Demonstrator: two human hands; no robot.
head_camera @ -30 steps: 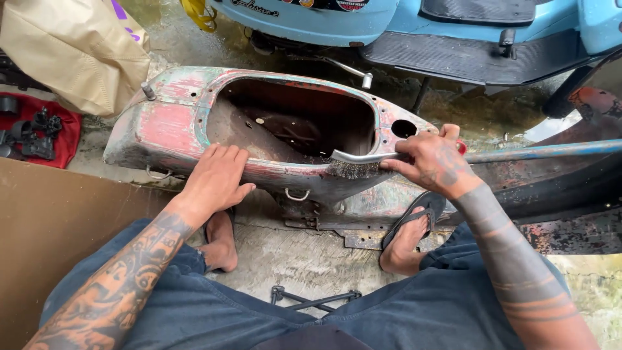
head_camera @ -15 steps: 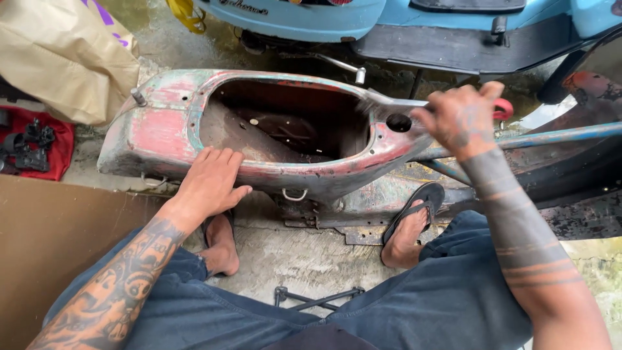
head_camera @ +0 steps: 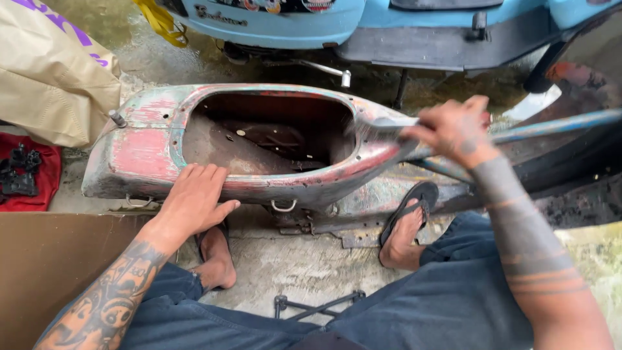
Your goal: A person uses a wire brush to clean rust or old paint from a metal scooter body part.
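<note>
Left hand (head_camera: 194, 198) flat on the shell's (head_camera: 146, 155) near rim, fingers spread. Right hand (head_camera: 453, 129) fingers wrapped round brush (head_camera: 379, 129), bristles on shell's right rim. Shell lies on the ground by the feet.

One camera, worn on the person's head, looked steeply down and forward from close above the lap. The knees and both forearms filled the lower frame, the old scooter shell (head_camera: 259, 149) lay across the middle, and the blue scooter (head_camera: 363, 26) crossed the top edge. No second view existed.
</note>
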